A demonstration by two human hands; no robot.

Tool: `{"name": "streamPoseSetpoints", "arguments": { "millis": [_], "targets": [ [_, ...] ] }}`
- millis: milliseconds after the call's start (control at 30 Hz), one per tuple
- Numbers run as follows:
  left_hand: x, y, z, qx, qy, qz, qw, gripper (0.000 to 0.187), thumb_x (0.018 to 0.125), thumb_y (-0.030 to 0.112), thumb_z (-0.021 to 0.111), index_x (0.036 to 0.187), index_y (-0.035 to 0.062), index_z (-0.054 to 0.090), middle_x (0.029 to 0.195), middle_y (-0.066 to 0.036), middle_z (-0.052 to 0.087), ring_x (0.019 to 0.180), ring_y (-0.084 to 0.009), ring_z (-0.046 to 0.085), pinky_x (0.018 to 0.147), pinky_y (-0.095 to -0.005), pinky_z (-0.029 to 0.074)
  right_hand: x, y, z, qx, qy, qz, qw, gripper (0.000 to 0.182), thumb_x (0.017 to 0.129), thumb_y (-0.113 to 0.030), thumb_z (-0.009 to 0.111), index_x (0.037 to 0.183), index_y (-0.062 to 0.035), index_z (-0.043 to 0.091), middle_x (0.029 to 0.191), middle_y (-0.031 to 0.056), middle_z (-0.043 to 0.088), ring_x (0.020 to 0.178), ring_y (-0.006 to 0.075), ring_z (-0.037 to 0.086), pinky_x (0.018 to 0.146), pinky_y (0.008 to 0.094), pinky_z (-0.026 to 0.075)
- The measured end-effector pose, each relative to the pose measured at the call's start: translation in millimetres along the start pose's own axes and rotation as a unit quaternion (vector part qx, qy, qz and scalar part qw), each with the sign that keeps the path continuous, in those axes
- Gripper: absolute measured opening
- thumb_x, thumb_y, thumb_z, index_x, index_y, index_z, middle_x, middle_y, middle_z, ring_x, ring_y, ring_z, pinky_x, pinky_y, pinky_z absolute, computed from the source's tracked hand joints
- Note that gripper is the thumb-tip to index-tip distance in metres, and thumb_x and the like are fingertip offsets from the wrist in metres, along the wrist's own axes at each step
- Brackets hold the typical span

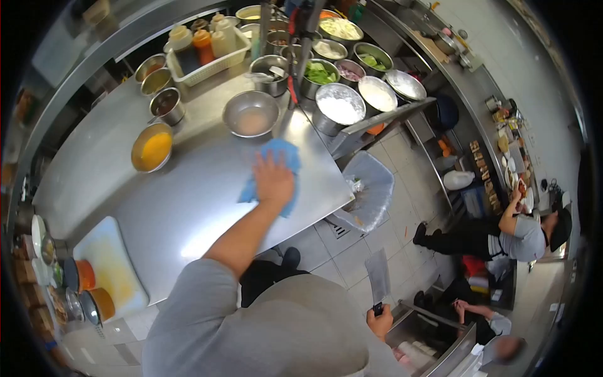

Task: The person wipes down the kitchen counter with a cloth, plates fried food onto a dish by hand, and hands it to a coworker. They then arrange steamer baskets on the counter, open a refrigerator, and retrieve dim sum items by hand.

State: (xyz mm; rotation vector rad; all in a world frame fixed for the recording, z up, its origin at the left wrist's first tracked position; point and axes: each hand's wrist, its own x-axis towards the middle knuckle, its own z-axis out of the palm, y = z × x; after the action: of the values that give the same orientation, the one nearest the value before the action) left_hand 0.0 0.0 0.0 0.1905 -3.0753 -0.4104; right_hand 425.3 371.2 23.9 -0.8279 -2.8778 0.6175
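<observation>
A blue cloth lies on the steel table, close to its right end. Pressed flat on top of it is my left hand, fingers spread and slightly blurred. Just beyond the cloth stands a metal bowl with a little pale liquid at its bottom. Low on my right side, off the table, my right hand is closed around the black handle of a cleaver. Its broad blade points away from me, above the tiled floor.
A bowl of orange-yellow liquid and a cutting board are on the left. Behind stand a basket of squeeze bottles and several ingredient containers. A lined bin is beside the table's corner. Two people are at right.
</observation>
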Motion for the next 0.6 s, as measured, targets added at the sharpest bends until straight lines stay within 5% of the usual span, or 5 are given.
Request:
{"name": "streamPoseSetpoints", "arguments": {
  "millis": [167,233,367,533,600],
  "targets": [
    [58,91,36,-0.034,0.069,0.060,0.995,0.069,0.104,0.037,0.051,0.164,0.0084,0.034,0.170,-0.021,0.029,0.158,-0.0511,0.016,0.127,-0.0646,0.014,16,4,7,0.026,0.024,0.042,0.998,0.023,0.074,-0.021,0.077,0.086,-0.0064,0.064,0.073,0.0165,0.066,0.066,0.0387,0.066,0.064,0.0469,0.053],
    [88,101,44,-0.017,0.097,-0.055,0.994,0.069,0.104,0.035,0.051,0.164,0.0068,0.034,0.170,-0.021,0.029,0.158,-0.0505,0.016,0.127,-0.0646,0.014,11,1,-8,0.018,0.025,0.026,0.999,0.023,0.076,-0.019,0.077,0.087,-0.0050,0.063,0.073,0.0182,0.066,0.066,0.0385,0.066,0.064,0.0462,0.053],
    [128,104,55,-0.030,0.117,-0.074,0.990,0.068,0.103,0.034,0.053,0.164,0.0090,0.036,0.170,-0.021,0.031,0.158,-0.0487,0.018,0.127,-0.0629,0.013,15,-11,-16,0.007,0.007,0.020,1.000,0.023,0.077,-0.018,0.078,0.089,-0.0044,0.064,0.074,0.0202,0.067,0.068,0.0380,0.068,0.065,0.0469,0.053],
    [67,97,29,0.002,0.010,0.047,0.999,0.067,0.104,0.042,0.051,0.163,0.0124,0.038,0.169,-0.018,0.033,0.159,-0.0435,0.021,0.127,-0.0610,0.019,32,-2,0,0.032,0.035,-0.056,0.997,0.022,0.078,-0.017,0.078,0.087,-0.0044,0.062,0.070,0.0136,0.064,0.062,0.0303,0.063,0.063,0.0423,0.051],
    [28,91,39,-0.017,0.009,0.102,0.995,0.065,0.105,0.045,0.050,0.162,0.0140,0.040,0.169,-0.016,0.035,0.159,-0.0420,0.022,0.126,-0.0611,0.020,51,3,16,0.120,-0.003,-0.003,0.993,0.023,0.078,-0.017,0.077,0.090,-0.0041,0.062,0.072,0.0113,0.065,0.063,0.0267,0.062,0.064,0.0399,0.053]
  ]
}}
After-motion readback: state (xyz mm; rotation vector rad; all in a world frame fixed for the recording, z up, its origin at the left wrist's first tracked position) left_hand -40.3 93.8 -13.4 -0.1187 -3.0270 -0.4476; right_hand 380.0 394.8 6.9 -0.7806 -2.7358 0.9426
